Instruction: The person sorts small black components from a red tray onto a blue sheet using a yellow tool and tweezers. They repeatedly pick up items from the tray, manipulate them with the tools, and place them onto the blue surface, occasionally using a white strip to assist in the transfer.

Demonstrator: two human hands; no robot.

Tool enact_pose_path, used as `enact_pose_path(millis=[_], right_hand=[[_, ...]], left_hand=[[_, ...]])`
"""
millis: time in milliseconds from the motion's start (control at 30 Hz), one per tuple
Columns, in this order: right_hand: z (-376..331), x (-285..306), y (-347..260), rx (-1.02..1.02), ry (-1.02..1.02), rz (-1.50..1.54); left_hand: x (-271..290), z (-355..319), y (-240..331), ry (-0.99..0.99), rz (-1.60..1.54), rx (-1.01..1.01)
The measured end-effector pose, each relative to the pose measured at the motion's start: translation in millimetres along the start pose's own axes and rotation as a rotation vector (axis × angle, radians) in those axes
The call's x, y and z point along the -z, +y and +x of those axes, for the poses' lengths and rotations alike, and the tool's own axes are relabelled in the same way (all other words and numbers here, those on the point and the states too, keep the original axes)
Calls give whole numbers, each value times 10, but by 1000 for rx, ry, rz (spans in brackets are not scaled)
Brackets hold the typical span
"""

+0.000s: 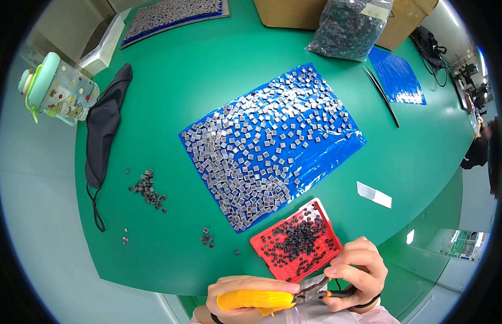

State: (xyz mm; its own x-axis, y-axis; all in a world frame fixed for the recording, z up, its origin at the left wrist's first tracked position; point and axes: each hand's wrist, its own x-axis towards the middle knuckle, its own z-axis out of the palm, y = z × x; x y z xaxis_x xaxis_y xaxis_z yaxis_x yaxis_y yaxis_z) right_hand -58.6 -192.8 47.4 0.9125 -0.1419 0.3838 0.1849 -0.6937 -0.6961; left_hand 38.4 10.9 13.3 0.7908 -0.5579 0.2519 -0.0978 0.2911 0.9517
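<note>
My right hand (357,273) grips small black-handled pliers (319,292) at the bottom edge, just below a red tray (268,249) holding several tiny black parts. My left hand (245,298) has a yellow cot on one finger; that fingertip and the thumb meet at the pliers' jaws, pinching something too small to make out. Beyond the tray lies a blue plastic sheet (329,155) covered with several small grey square pieces.
A green table (207,75) carries loose grey pieces (149,189) at the left, a black face mask (102,127), a clear spotted bottle with a mint lid (59,89), a bag of dark parts (349,27), cardboard boxes (402,19), another blue sheet (397,78) and a white label (374,194).
</note>
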Motion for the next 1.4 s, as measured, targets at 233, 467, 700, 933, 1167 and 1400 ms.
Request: enact_pose_path(millis=[233,467,700,933,1167,1400], right_hand=[[21,17,-26,25,-14,-60],[9,35,-35,47,27,-139],[35,23,-19,1,25,-90],[28,30,10,-1,-1,-57],[54,44,-21,13,22,-94],[81,102,62,88,-18,-100]], left_hand=[[-22,39,87,-27,214,2],[-69,19,150,40,137,269],[-233,-69,87,273,-306,282],[-108,9,84,127,33,216],[-66,-65,79,135,-98,431],[-119,30,200,180,-250,657]])
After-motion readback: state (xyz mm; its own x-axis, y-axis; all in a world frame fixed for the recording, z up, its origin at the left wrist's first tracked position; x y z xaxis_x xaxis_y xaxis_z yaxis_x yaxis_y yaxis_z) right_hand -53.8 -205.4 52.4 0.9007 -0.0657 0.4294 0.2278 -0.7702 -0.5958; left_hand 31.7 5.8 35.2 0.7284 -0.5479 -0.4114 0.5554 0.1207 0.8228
